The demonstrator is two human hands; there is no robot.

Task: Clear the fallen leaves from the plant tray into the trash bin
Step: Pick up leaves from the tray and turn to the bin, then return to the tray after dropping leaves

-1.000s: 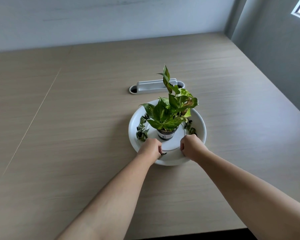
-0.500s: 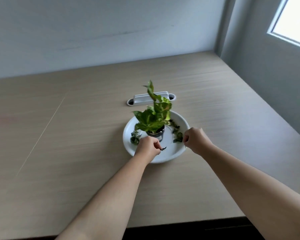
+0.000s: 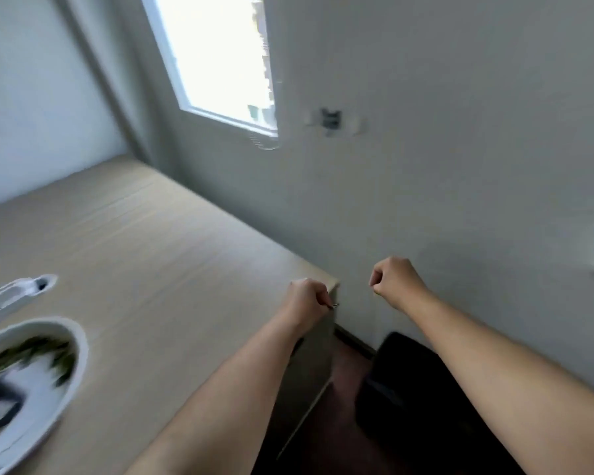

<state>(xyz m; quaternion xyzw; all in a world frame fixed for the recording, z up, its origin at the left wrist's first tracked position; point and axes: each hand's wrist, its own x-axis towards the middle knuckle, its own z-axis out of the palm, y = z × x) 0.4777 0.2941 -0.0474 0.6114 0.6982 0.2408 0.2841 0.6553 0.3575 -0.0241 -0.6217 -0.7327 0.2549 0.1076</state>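
My left hand (image 3: 306, 303) hovers over the table's right corner, pinching a small dark leaf scrap (image 3: 334, 305) between its fingertips. Past the table edge my right hand (image 3: 393, 281) is held as a closed fist in front of the wall; whatever is inside it is hidden. Below both hands, a black trash bin (image 3: 408, 389) stands on the floor beside the table. At the lower left lies the white plant tray (image 3: 78, 354), blurred, with green leaves (image 3: 35, 346) and the dark pot (image 3: 0, 402) in it.
The wooden table (image 3: 151, 252) ends at a corner (image 3: 335, 286) close to the grey wall. A white cable-slot cover (image 3: 11, 296) sits behind the tray. A bright window (image 3: 220, 56) is above, and the dark floor (image 3: 336, 382) runs between table and bin.
Both hands left the tray and swung right, past the table corner, the left one carrying a leaf scrap. The view turned right, so the tray now sits at the lower left.
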